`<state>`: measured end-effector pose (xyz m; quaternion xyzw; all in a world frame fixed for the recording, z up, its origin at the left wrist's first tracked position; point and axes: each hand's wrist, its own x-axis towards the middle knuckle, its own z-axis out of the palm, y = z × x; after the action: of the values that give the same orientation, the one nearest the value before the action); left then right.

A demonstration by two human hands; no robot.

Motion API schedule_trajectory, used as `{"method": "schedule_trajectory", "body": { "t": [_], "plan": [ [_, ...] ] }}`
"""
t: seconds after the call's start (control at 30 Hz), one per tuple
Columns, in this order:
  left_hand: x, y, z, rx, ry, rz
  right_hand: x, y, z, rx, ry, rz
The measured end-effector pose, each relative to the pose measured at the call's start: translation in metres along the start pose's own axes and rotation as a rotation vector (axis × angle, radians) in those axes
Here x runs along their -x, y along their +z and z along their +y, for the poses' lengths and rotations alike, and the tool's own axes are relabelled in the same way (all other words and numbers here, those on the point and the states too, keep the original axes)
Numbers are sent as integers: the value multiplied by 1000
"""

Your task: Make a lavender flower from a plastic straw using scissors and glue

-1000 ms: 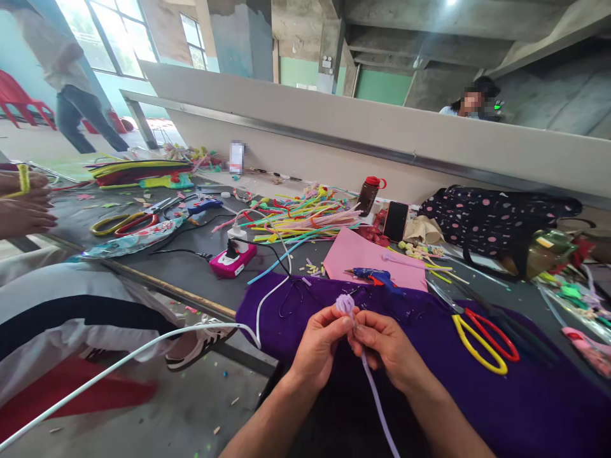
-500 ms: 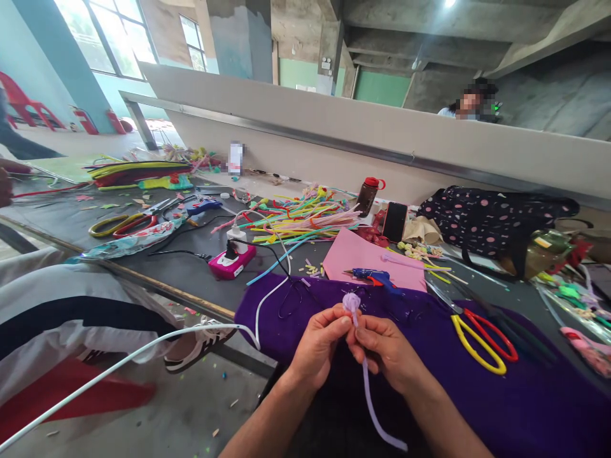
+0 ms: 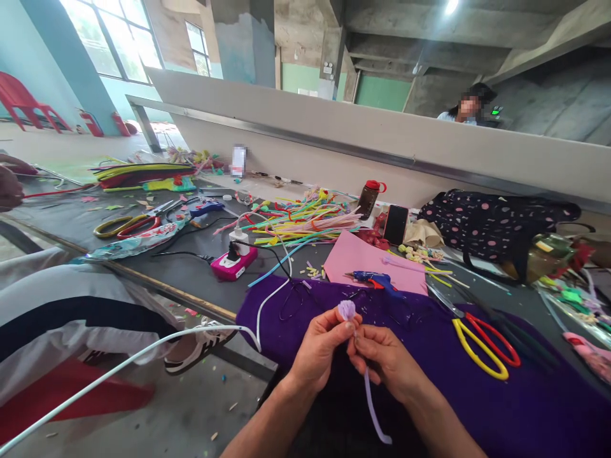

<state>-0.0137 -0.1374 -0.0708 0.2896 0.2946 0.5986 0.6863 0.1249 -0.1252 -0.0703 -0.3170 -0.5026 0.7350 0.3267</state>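
Between my two hands is a lavender pipe cleaner (image 3: 375,407), its upper end wound into a small round ball (image 3: 346,310). My left hand (image 3: 321,343) pinches it just under the ball with thumb and forefinger. Close beside, my right hand (image 3: 382,356) grips the stem below, fingers curled; the free tail hangs down under it, bending to the right. Fingertips hide the part of the stem between the hands. Both hands are above a purple cloth (image 3: 429,356). Behind them a blue glue gun (image 3: 375,278) rests on a pink sheet (image 3: 344,257).
Scissors with red and yellow handles (image 3: 482,346) lie right of my hands. A pink power strip (image 3: 233,264) with cords sits left. Pipe cleaners (image 3: 305,222) are heaped behind, near a bottle (image 3: 369,200) and phone (image 3: 396,224). Another person's hand (image 3: 9,187) shows far left.
The wound ball has tilted slightly left and lower, and the hanging tail has swung left and looks shorter. My hands keep their grip. The other person's hand at far left shows more.
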Motion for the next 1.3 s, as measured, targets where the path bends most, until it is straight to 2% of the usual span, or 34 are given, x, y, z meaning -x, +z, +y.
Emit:
{"method": "schedule_trajectory", "body": {
  "t": [0.2,0.4,0.6,0.77,0.9,1.07,1.17,1.3],
  "plan": [
    [-8,-6,13,-18,102,119,25,-15,10,108,50,49],
    [-15,-10,20,16,164,118,62,-32,17,349,95,102],
    [-16,-8,20,12,188,111,85,-41,19,656,160,134],
    [-12,-6,22,40,171,123,98,-49,13,844,115,165],
    [-6,5,12,10,119,77,92,-40,0,867,-5,306],
    [-3,20,-3,-20,48,26,59,-10,-8,772,-210,324],
    [-3,21,-4,-42,75,49,41,-1,-4,624,-211,342],
    [-4,18,-2,-76,82,43,31,-4,-3,460,-191,325]
  ]
}}
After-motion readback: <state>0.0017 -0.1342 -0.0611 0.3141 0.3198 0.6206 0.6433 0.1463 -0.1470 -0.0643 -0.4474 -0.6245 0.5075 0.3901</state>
